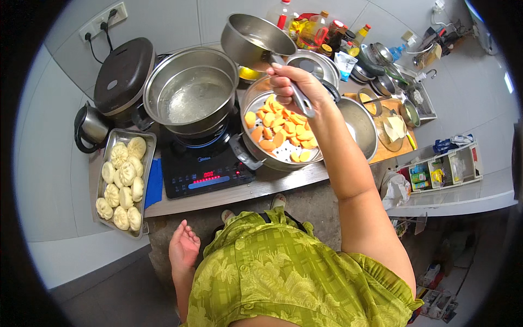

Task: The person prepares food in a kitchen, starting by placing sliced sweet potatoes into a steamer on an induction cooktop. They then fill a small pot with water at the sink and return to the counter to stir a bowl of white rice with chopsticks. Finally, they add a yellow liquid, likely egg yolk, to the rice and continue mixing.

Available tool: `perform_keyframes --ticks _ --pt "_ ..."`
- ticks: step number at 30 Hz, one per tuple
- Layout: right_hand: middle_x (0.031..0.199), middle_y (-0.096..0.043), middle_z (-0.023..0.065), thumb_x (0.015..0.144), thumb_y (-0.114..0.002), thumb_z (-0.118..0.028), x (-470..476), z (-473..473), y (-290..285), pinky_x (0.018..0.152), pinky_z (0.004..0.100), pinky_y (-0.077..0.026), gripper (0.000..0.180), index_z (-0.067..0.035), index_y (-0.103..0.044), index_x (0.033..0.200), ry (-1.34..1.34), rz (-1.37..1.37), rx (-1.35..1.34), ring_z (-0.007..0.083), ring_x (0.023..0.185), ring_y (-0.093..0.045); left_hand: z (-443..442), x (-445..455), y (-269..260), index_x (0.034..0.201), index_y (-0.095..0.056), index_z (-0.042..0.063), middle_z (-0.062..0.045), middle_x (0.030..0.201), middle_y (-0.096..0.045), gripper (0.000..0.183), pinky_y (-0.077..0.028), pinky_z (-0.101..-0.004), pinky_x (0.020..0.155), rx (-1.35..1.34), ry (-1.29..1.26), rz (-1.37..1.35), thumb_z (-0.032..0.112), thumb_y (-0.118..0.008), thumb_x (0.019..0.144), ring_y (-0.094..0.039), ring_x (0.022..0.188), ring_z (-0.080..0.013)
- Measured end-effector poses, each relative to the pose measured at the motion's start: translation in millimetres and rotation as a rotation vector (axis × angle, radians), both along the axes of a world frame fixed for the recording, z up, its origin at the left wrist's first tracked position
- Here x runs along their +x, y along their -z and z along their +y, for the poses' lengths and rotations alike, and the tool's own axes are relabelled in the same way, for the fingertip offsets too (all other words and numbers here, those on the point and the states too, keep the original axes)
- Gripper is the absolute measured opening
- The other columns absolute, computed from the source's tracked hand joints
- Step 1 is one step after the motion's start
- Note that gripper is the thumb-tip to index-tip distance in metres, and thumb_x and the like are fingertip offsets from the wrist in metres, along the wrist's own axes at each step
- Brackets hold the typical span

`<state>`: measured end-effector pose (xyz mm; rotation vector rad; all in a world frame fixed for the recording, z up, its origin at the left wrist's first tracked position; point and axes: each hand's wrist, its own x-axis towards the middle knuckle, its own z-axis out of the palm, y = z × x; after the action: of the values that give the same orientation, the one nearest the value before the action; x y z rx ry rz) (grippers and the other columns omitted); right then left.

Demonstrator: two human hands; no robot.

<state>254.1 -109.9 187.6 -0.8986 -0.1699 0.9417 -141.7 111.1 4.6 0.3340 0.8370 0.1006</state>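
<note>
My right hand (298, 83) grips the grey handle of a metal saucepan (261, 39), raised above the back of the counter. The saucepan is tilted, and its inside faces me. Beneath my right forearm sits a steamer pot (249, 151) with chunks of orange sweet potato (282, 126) on its perforated tray. To the left, a large steel pot (192, 88) holding clear water stands on a black induction cooktop (204, 175) with a lit red display. My left hand (184, 247) hangs beside my body below the counter edge, palm up, fingers loosely curled, holding nothing.
At the left, a steel tray (149, 163) of steamed buns lies near an electric kettle (92, 126) and a dark lidded appliance (124, 77). Bottles and jars (322, 34) line the wall. On the right are a steel bowl (357, 122) and a wooden cutting board (398, 151).
</note>
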Motion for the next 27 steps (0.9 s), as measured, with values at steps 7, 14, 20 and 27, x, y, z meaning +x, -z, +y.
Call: perform_keyframes --ticks 7,14,20,27 --pt "0.061 -0.050 -0.0032 0.090 -0.064 -0.021 9 -133 -9 0.042 0.0171 -0.038 0.020 -0.004 -0.056 0.093 0.154 -0.222 -0.197 0.0050 0.047 -0.048 -50 35 -10 0.108 -0.058 0.011 0.003 0.085 -0.056 0.016 -0.044 -0.0254 0.068 0.020 0.025 -0.015 0.020 -0.057 0.094 -0.052 0.075 -0.0095" --pt "0.061 -0.051 -0.0040 0.092 -0.063 -0.027 15 -272 4 0.041 0.0179 -0.040 0.022 -0.006 -0.056 0.092 0.426 -0.264 -0.366 0.0048 0.044 -0.050 -97 73 -7 0.108 -0.058 0.011 0.003 0.085 -0.056 0.016 -0.045 -0.0255 0.068 0.006 0.070 -0.021 0.020 -0.056 0.094 -0.053 0.075 -0.0096" --pt "0.061 -0.053 -0.0039 0.093 -0.062 -0.027 30 -378 25 0.041 0.0180 -0.041 0.021 -0.007 -0.059 0.092 0.652 -0.141 -0.368 0.0062 0.045 -0.051 -129 98 4 0.106 -0.060 0.011 0.002 0.084 -0.058 0.015 -0.046 -0.0264 0.067 0.003 0.082 -0.017 0.020 -0.057 0.094 -0.055 0.074 -0.0103" --pt "0.062 -0.055 -0.0053 0.093 -0.061 -0.033 90 -484 51 0.043 0.0174 -0.044 0.026 -0.007 -0.060 0.094 0.785 -0.057 -0.446 0.0053 0.047 -0.052 -155 119 9 0.104 -0.062 0.011 0.003 0.082 -0.063 0.015 -0.050 -0.0274 0.064 0.001 0.074 0.067 0.020 -0.058 0.093 -0.060 0.071 -0.0105"
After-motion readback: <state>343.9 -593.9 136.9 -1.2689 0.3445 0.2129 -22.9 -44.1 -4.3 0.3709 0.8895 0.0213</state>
